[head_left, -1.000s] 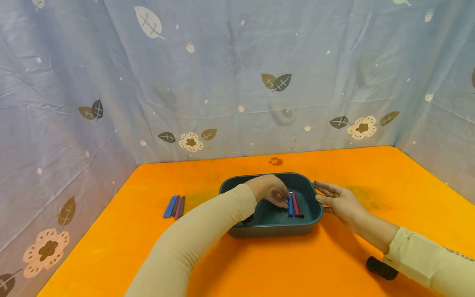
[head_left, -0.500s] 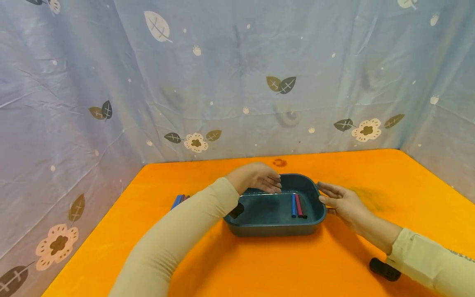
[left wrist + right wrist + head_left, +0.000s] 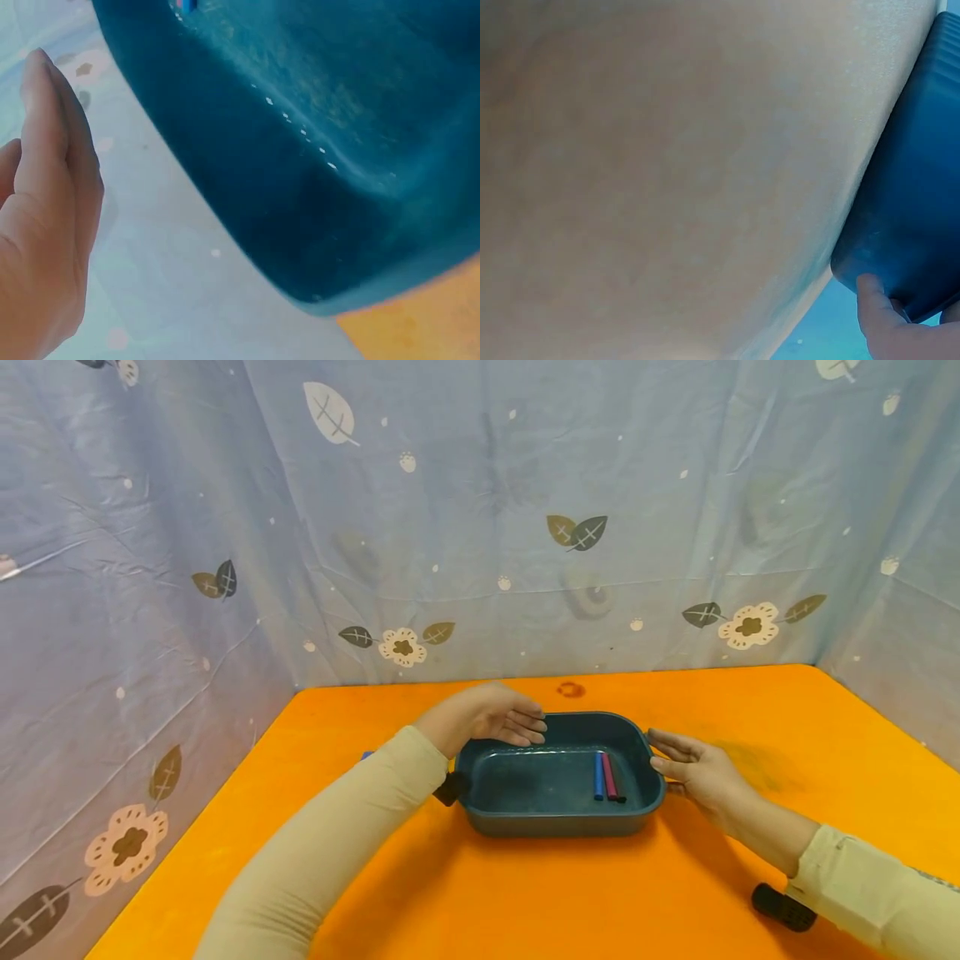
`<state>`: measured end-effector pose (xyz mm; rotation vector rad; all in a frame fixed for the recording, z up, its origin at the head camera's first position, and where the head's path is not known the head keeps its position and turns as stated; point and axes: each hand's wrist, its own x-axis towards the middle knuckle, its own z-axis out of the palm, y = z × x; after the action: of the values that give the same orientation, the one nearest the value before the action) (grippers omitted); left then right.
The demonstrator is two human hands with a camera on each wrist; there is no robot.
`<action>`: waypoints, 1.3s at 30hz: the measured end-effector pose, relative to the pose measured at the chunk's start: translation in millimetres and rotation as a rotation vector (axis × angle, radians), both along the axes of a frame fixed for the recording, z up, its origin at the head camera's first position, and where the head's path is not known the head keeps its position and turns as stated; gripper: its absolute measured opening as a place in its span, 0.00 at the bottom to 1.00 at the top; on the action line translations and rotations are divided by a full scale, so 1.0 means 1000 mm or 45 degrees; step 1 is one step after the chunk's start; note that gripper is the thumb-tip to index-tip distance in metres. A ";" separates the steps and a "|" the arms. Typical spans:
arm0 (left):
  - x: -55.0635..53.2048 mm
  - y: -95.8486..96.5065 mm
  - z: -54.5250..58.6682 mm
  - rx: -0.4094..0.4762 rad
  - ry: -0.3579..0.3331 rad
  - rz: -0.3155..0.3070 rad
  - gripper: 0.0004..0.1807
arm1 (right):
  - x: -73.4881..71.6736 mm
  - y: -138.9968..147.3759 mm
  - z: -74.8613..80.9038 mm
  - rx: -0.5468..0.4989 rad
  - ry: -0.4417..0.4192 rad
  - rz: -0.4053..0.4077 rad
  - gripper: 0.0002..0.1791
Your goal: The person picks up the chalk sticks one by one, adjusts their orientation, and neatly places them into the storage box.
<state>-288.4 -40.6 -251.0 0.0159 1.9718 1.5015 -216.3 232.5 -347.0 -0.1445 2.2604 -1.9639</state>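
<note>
A dark teal rectangular tub point(image 3: 555, 825) stands near the middle of the orange table. Inside, toward its right end, lie a blue stick point(image 3: 598, 777), a magenta stick point(image 3: 609, 775) and a black stick point(image 3: 621, 797), side by side. Over the tub's far left rim is my left hand point(image 3: 510, 718), fingers straight and together, holding nothing; the left wrist view shows it beside the tub wall point(image 3: 225, 187). My right hand point(image 3: 697, 772) touches the tub's right end with fairly straight fingers. In the right wrist view a fingertip point(image 3: 870, 289) rests on the outer wall.
A blue stick end point(image 3: 367, 755) peeks out beyond my left sleeve point(image 3: 345, 835), which hides the other sticks on that side. Black devices sit at the left wrist point(image 3: 452, 787) and right wrist point(image 3: 783, 907). A patterned curtain point(image 3: 465, 527) encloses the table's back and sides.
My left hand has left the sticks inside the tub, rising and moving left to the far rim with its fingers straightened. The right hand stays at the tub's end. The head view has shifted slightly.
</note>
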 end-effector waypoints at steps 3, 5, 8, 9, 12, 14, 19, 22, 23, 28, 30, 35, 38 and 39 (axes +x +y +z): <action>0.003 -0.009 -0.001 -0.008 0.011 0.005 0.22 | 0.000 0.001 0.000 0.001 -0.004 0.001 0.34; 0.005 -0.016 -0.002 -0.012 0.021 0.007 0.22 | 0.000 0.001 -0.001 0.004 -0.004 0.004 0.34; 0.007 -0.025 -0.003 -0.007 0.033 0.021 0.22 | 0.000 0.001 -0.001 0.005 -0.004 0.007 0.34; 0.008 -0.029 -0.003 -0.008 0.036 0.021 0.23 | 0.000 0.001 -0.001 0.005 -0.004 0.006 0.34; 0.010 -0.037 -0.004 -0.008 0.040 0.030 0.23 | 0.001 0.000 0.000 0.010 -0.004 0.007 0.34; 0.011 -0.043 -0.004 -0.013 0.048 0.032 0.23 | 0.001 0.000 0.001 0.018 -0.002 0.011 0.34; 0.014 -0.055 -0.004 -0.006 0.072 0.041 0.23 | 0.001 -0.001 0.002 0.032 -0.005 0.011 0.34; 0.018 -0.062 -0.005 -0.001 0.086 0.056 0.23 | 0.001 -0.001 0.002 0.033 -0.003 0.009 0.34; 0.019 -0.064 -0.006 0.000 0.091 0.060 0.23 | 0.001 -0.002 0.001 0.034 -0.001 0.008 0.34; 0.026 -0.079 -0.011 0.016 0.114 0.085 0.23 | 0.002 -0.002 -0.001 0.067 0.009 0.020 0.34; 0.028 -0.085 -0.014 0.021 0.127 0.102 0.23 | 0.002 -0.002 -0.002 0.072 0.011 0.026 0.33; 0.031 -0.099 -0.016 0.037 0.178 0.127 0.22 | 0.002 -0.002 -0.002 0.059 0.019 0.015 0.34; 0.032 -0.106 -0.018 0.054 0.187 0.125 0.22 | 0.002 -0.001 -0.002 0.073 0.020 0.010 0.34; 0.033 -0.108 -0.018 0.058 0.190 0.125 0.22 | 0.002 -0.001 -0.002 0.076 0.019 0.011 0.33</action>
<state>-255.8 -148.1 -269.1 0.0533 2.0815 1.6505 -214.1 231.5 -348.8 -0.1626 2.3210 -1.8953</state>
